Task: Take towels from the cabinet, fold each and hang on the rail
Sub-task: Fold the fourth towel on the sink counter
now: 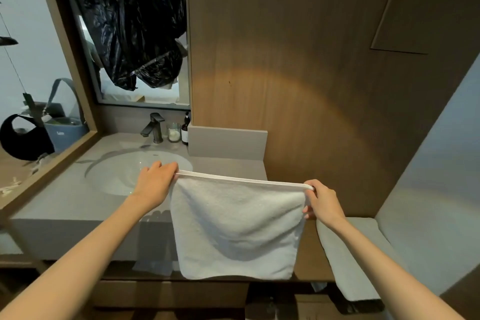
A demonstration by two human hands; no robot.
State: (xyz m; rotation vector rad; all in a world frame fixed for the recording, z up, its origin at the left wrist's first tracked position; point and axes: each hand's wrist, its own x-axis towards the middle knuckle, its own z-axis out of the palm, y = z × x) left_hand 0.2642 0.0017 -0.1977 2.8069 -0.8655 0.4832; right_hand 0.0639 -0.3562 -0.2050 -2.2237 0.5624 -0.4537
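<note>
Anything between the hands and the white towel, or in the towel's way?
No. The left hand and right hand each pinch a top corner of the white terry towel, which hangs before the grey vanity counter. No rail is plainly visible, so that path cannot be judged.

The room is dim and evenly soft-lit. A warm amber arc of light spreads over the wood panel at the far right and fades to dark brown higher up. The white towel is the brightest surface, with grey shading in its sag (nothing blown out), and it throws a soft shadow on the front of the desk. The black plastic at the far left carries small glossy glints. Wide-angle bending tilts the mirror frame and stretches the near corners. Detail is slightly soft throughout.
</note>
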